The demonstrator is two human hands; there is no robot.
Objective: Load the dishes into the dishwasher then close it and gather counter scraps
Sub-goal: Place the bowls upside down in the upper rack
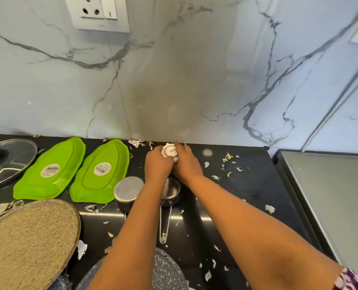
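I see both hands at the back of the black counter (247, 185), against the marble wall; the left hand (157, 164) and right hand (187, 163) are curled together round a small white-labelled cup (170, 152); I judge the cramped two-handed hold could let it slip; the forearms cross directly over a steel cup (128, 190) and a steel strainer (169, 192), so drawing back could topple them; peel scraps (228, 156) lie scattered, ungathered.

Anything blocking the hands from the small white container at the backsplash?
No. The left hand and right hand already grip the white container from both sides; the steel cup and steel ladle sit nearer, under the forearms.
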